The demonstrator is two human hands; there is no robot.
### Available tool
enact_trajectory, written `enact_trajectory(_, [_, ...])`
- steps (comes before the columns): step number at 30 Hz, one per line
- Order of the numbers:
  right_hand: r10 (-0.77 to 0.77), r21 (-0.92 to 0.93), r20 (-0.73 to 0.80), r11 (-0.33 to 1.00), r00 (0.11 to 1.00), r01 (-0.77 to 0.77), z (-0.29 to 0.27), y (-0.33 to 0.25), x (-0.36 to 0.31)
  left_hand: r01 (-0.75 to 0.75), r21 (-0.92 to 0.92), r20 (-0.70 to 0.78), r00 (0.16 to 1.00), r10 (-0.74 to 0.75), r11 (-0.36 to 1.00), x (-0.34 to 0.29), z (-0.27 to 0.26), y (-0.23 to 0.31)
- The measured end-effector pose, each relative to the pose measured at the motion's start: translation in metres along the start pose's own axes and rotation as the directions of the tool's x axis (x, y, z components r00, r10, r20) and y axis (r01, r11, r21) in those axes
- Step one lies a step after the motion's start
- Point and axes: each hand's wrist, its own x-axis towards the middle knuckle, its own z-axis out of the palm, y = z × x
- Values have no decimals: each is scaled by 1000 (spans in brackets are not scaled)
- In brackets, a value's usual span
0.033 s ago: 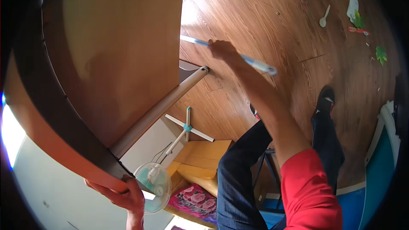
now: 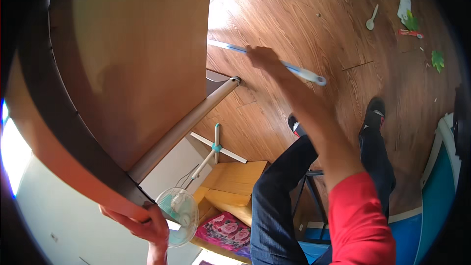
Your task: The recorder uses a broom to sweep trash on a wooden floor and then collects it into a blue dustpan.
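Note:
My right hand [image 2: 263, 58] is wrapped round a long blue-and-white pole [image 2: 292, 68] with a hanging hole at its near end. The pole slants up and left above the floor. Its other end passes out of sight behind a large brown wooden panel [image 2: 147, 29], so I cannot see what it carries. My left hand [image 2: 149, 225] is closed on the lower corner of the table-like piece this panel belongs to, around its curved orange-brown edge [image 2: 64, 159]. A grey tubular leg [image 2: 184, 127] runs along the panel's side.
A standing fan [image 2: 179, 213] and a cardboard box [image 2: 230, 181] stand lower centre, near a pink floral cloth [image 2: 225, 233]. On the wooden floor [image 2: 289, 14] lie a white spoon [image 2: 372, 18], green leaves [image 2: 437, 61], a red packet [image 2: 410, 34] and white paper [image 2: 404, 7]. Blue furniture [image 2: 436, 201] stands at right.
My right hand and the pole have shifted slightly to the right, away from the panel. My left hand keeps its hold on the edge.

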Motion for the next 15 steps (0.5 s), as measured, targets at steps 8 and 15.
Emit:
enact_trajectory(8, [444, 48, -153, 896, 883, -442, -85, 118, -438, -197, -201, 56, 976, 212, 960, 22, -4, 10])
enact_trajectory(15, [439, 93, -178, 898, 881, -429, -106, 82, -666, -213, -207, 29, 974, 223, 955, 28, -3, 19])
